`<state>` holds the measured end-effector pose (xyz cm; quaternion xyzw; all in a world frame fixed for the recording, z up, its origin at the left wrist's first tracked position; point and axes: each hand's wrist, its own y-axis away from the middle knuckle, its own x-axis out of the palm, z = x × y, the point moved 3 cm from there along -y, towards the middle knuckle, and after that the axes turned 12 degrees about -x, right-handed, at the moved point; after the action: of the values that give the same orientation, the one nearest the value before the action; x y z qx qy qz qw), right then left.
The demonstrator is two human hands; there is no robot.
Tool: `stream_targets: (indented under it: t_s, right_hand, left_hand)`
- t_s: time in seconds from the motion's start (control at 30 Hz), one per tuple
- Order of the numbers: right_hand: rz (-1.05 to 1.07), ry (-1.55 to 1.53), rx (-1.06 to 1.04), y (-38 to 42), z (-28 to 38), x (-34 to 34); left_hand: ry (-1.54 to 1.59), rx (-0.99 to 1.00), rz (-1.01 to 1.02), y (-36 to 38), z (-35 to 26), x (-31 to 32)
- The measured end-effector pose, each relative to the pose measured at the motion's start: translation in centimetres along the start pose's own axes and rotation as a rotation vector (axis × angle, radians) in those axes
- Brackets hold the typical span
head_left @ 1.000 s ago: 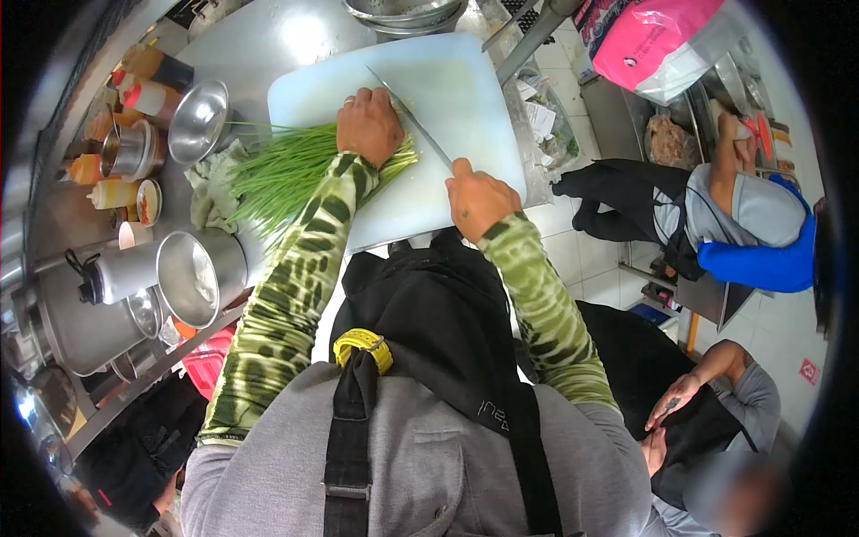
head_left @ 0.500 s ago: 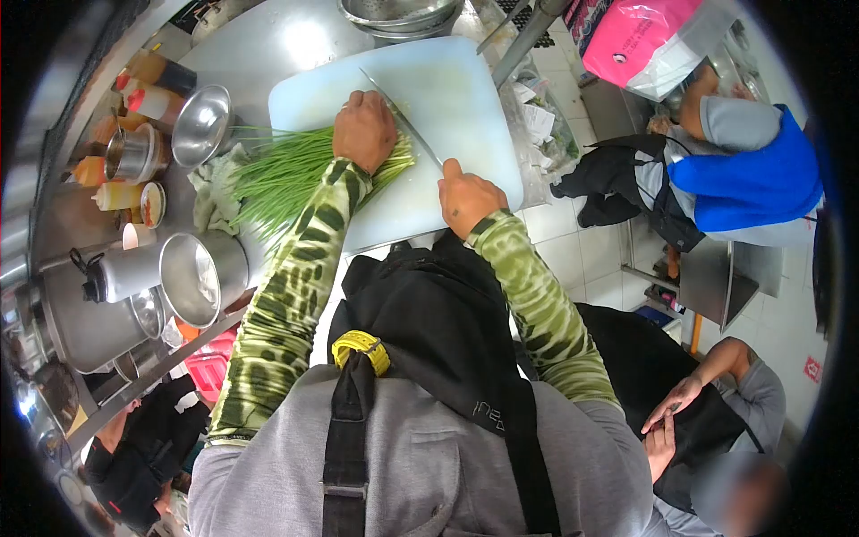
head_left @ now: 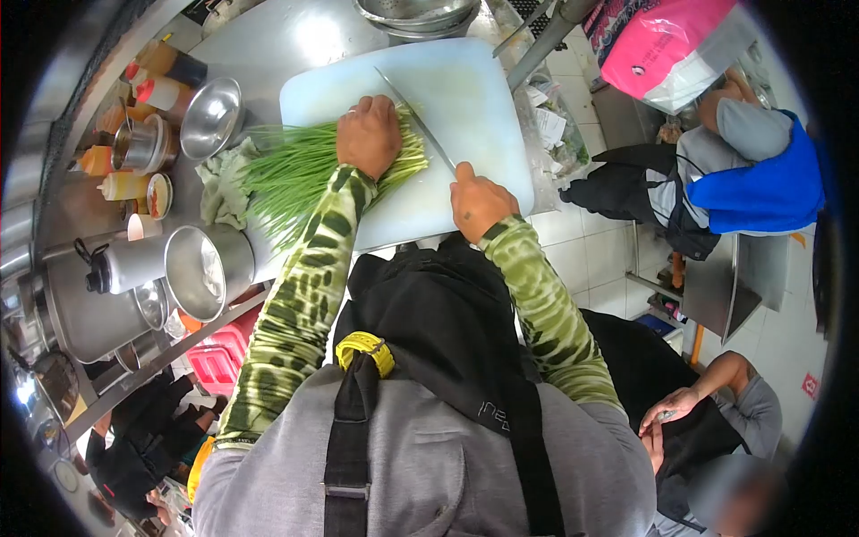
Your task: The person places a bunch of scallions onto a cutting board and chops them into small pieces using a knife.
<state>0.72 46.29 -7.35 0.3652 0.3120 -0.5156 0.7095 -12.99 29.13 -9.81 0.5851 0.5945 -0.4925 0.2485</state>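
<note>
A bundle of long green chives (head_left: 291, 172) lies across the left part of a white cutting board (head_left: 474, 98) on a steel counter. My left hand (head_left: 369, 134) presses down on the bundle near its pale cut ends. My right hand (head_left: 479, 201) grips the handle of a long knife (head_left: 419, 125), whose blade runs up and left, resting right beside the fingers of my left hand at the chive ends. Both arms wear green patterned sleeves.
Steel bowls (head_left: 210, 116), a pot (head_left: 201, 268), sauce bottles (head_left: 152, 89) and a crumpled cloth (head_left: 224, 188) crowd the counter's left side. A colander (head_left: 416, 13) stands behind the board. A person in blue (head_left: 752, 170) bends at the right; another person (head_left: 707, 421) stands at lower right.
My hands, knife and chives keep nearly the same pose on the board. The person in blue at the right has turned and bent over, moving upward and closer.
</note>
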Motion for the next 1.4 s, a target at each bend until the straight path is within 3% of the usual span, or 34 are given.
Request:
stream_targets:
  t_s: [0.5,0.7,0.87,1.0,1.1,1.4]
  right_hand:
    - [-0.010,0.082,0.004,1.3,2.3,-3.2]
    - [0.083,0.085,0.051,2.7,2.7,-4.0]
    - [-0.010,0.105,-0.039,-0.1,0.3,-0.6]
    - [-0.039,0.104,-0.048,0.6,1.2,-2.3]
    - [0.058,0.137,0.002,2.2,2.3,-4.1]
    - [-0.003,0.099,-0.039,-0.4,0.8,-1.9]
  left_hand:
    - [-0.056,0.007,-0.001,-0.3,0.1,0.7]
    - [-0.041,0.029,-0.028,-0.2,0.1,0.6]
    - [-0.057,0.010,0.002,-0.3,-0.1,0.6]
    - [-0.037,0.018,0.004,-0.3,0.2,0.7]
    - [-0.030,0.017,0.003,-0.2,0.1,0.8]
    - [-0.010,0.035,-0.007,-0.2,0.1,0.6]
